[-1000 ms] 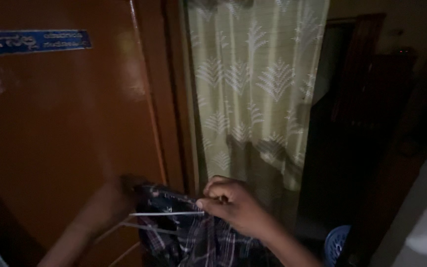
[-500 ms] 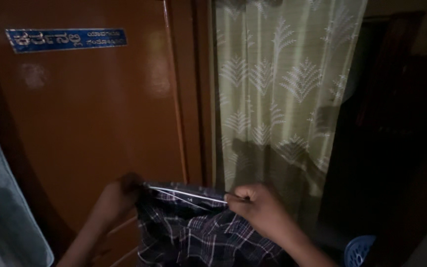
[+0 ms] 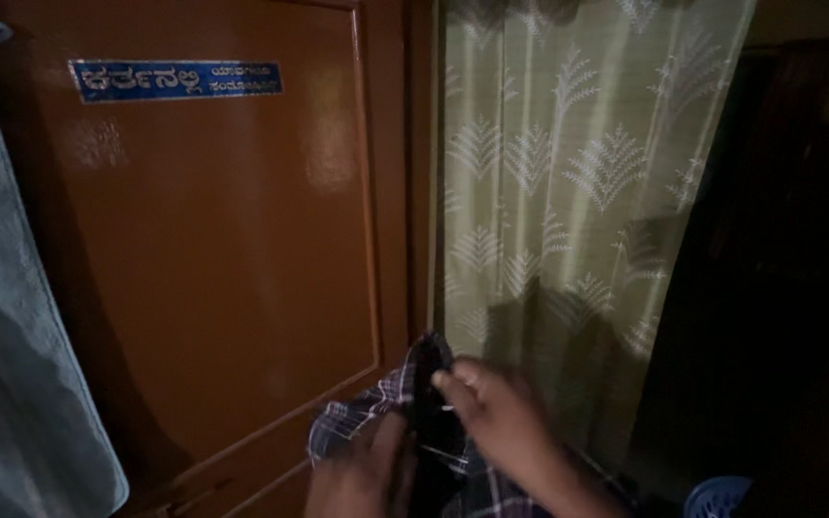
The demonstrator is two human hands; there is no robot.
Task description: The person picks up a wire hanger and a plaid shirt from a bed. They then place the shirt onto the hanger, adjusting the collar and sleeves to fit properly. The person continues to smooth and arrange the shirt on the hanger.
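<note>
Bunching dark plaid cloth (image 3: pixel 376 408) (white-lined checks) between left hand (image 3: pixel 362 475) and right hand (image 3: pixel 496 422).

Both hands (image 3: pixel 434 441) bunching plaid cloth (image 3: pixel 386 408), brown door (image 3: pixel 223 249), patterned curtain (image 3: pixel 568 173)

- One view only, from a camera on the person's head, so no second view shares the scene
- It looks forward and slightly down, square on to an orange-brown door (image 3: pixel 213 249) that rises above and to the left of the left hand (image 3: pixel 362 475)
- Both hands sit at the bottom edge, close under the lens; the right hand (image 3: pixel 496 422) is cut off at the wrist by the frame
- A pale leaf-patterned curtain (image 3: pixel 568 192) hangs above and behind the right hand
- A grey cloth (image 3: pixel 11 336) fills the left edge, well left of the left hand, very near the camera
- The room is dim, and the area right of the right hand is too dark to read
</note>
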